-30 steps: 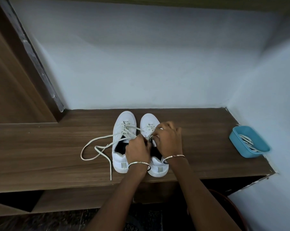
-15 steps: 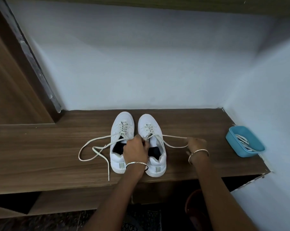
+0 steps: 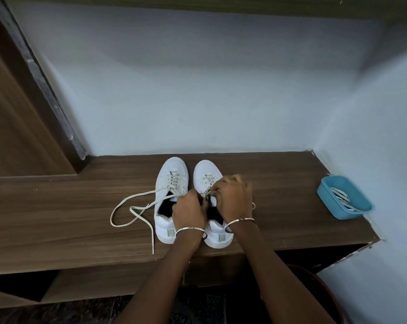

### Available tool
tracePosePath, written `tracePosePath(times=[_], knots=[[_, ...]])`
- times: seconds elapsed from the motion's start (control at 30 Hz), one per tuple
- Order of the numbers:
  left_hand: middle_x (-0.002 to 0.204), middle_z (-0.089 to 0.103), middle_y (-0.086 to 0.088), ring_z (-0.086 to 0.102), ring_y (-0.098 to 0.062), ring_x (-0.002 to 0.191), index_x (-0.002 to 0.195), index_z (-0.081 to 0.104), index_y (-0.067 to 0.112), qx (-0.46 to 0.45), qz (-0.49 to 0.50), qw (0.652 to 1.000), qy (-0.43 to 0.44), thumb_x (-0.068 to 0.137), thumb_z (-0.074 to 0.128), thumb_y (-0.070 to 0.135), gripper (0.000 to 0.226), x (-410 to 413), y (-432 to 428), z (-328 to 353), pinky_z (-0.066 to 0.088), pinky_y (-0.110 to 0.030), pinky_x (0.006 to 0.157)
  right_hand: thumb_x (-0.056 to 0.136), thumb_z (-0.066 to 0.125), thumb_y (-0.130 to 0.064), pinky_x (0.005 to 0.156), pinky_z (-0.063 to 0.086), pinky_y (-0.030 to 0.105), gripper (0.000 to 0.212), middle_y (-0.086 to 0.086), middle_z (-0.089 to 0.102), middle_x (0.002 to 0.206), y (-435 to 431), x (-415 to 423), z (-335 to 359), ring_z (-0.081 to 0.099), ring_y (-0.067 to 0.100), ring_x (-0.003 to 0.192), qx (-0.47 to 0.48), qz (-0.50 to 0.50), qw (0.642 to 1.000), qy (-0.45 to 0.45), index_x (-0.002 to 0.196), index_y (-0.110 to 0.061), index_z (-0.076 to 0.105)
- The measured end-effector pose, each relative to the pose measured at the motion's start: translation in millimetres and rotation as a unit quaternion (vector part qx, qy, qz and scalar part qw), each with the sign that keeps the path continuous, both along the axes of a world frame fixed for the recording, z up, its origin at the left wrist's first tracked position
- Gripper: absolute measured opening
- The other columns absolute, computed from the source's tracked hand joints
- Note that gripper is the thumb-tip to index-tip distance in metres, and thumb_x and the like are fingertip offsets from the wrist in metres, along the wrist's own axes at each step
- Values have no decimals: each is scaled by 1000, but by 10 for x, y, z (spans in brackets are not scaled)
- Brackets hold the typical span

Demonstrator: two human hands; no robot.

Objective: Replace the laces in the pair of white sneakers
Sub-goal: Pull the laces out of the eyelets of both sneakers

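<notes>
Right hand is back from 3 o'clock, pinching the lace on the right sneaker on the bench, left hand curled at its 9 o'clock, maybe on that lace too, can't tell.

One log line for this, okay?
left hand: holds right sneaker | right hand: pinches its lace | left sneaker: loose lace | blue tub: laces

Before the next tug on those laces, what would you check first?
1. Right hand pinches the pale lace of the white sneaker nearer the blue plastic tray: ok.
2. Grip of the left hand: cannot tell, fingers hidden.
3. Other white sneaker has its cream lace untied, ends loose on the brown wooden shelf: ok.
4. Both sneakers upright, side by side: ok.
5. Spare white laces lying in that tray: ok.
</notes>
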State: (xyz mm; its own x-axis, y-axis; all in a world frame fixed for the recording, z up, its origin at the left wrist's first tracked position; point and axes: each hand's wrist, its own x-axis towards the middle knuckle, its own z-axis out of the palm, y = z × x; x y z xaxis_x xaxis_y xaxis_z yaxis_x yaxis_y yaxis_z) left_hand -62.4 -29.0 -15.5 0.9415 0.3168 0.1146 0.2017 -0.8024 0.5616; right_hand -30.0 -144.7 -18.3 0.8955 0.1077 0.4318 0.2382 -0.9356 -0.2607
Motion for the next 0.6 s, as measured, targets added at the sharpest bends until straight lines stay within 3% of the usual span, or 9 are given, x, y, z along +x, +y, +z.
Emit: tracePosePath(times=[0.1, 0.23, 0.3, 0.4, 0.47, 0.6], knots=[[91, 71, -9, 65, -32, 91, 96, 66, 12, -3, 1, 1000, -1, 94, 60, 36, 24, -1, 0, 0, 37, -32, 69, 85, 71, -23, 77, 39, 38, 7, -10, 68, 85, -84, -13, 49, 56, 23, 95, 119, -43, 992, 4, 79, -26, 68], [89, 71, -8, 65, -32, 90, 94, 66, 12, -11, 0, 1000, -7, 94, 61, 37, 26, -11, 5, 0, 36, -31, 69, 84, 70, -21, 74, 52, 42, 10, -5, 68, 79, -320, 36, 20, 64, 25, 83, 271, -132, 953, 13, 77, -26, 64], [90, 71, -8, 66, -31, 90, 95, 66, 12, -9, -1, 1000, -7, 94, 61, 37, 25, -15, 2, 8, 37, -31, 69, 87, 68, -22, 72, 53, 41, 10, 1, 71, 80, -438, 64, 24, 67, 28, 80, 335, -200, 921, 13, 78, -23, 62], [89, 71, -8, 66, -30, 89, 95, 66, 12, -10, -4, 1000, -8, 94, 61, 34, 23, -17, 0, 12, 41, -34, 71, 89, 67, -22, 76, 49, 34, 7, 7, 71, 86, -667, 110, -1, 67, 32, 86, 446, -299, 843, 38, 85, -16, 67], [88, 71, -7, 66, -30, 88, 94, 65, 12, -16, -5, 1000, -12, 94, 62, 34, 22, -21, 1, 9, 42, -34, 71, 87, 68, -22, 81, 52, 36, 9, 11, 73, 90, -817, 149, -64, 68, 34, 92, 462, -315, 826, 73, 86, -14, 71], [86, 70, -7, 66, -31, 86, 96, 63, 13, -31, -10, 999, -23, 93, 61, 34, 21, -18, -2, 12, 39, -31, 67, 82, 71, -16, 80, 46, 28, 14, 12, 74, 97, -839, 99, -100, 68, 31, 97, 385, -283, 859, 182, 93, -9, 75]])
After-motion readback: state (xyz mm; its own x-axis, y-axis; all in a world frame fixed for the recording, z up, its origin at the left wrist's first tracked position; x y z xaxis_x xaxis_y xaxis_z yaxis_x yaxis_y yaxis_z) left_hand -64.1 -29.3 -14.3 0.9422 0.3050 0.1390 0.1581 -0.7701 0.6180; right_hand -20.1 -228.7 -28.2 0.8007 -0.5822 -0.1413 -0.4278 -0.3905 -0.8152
